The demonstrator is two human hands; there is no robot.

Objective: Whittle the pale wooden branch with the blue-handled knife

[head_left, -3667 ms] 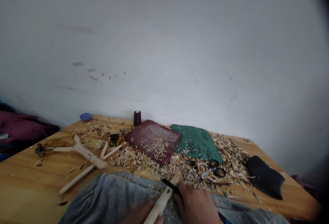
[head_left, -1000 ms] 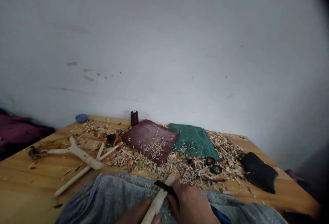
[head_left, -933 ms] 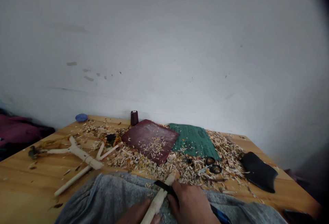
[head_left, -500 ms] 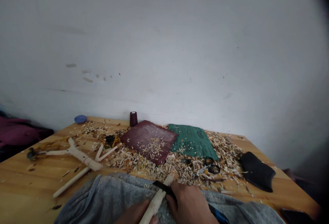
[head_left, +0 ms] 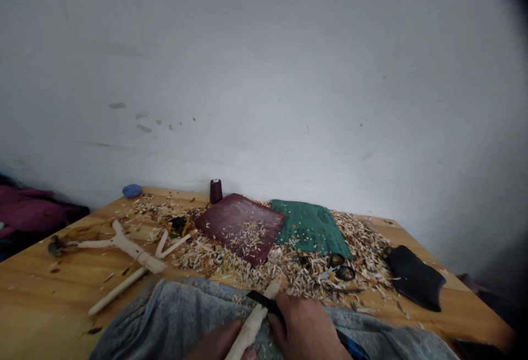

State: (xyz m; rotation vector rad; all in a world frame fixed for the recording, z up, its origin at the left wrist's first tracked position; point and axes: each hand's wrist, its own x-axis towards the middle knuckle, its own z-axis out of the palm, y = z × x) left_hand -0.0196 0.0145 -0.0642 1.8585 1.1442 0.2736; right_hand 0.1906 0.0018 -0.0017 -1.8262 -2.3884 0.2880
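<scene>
Low in the view, over a grey cloth (head_left: 193, 310) on my lap, my left hand (head_left: 220, 341) is closed round a peeled pale wooden stick (head_left: 248, 331). The stick slants up and away, its far end near the wood shavings. My right hand (head_left: 305, 324) grips a utility knife with a black blade (head_left: 258, 298). Part of its blue and black handle (head_left: 352, 345) shows below the palm. The blade lies across the stick near its far end and touches it. Some fingers of both hands are hidden.
Wood shavings (head_left: 223, 258) cover much of the wooden table (head_left: 37, 285). On it lie maroon (head_left: 243, 219) and green sandpaper (head_left: 307, 225), scissors (head_left: 342, 267), forked branches (head_left: 134, 250), a thread spool (head_left: 215, 191), a blue lump (head_left: 132, 190) and a black flat piece (head_left: 416, 277). A white wall stands behind.
The whole scene has shifted slightly to the right in view. The hands, knife and stick keep nearly the same pose relative to each other.
</scene>
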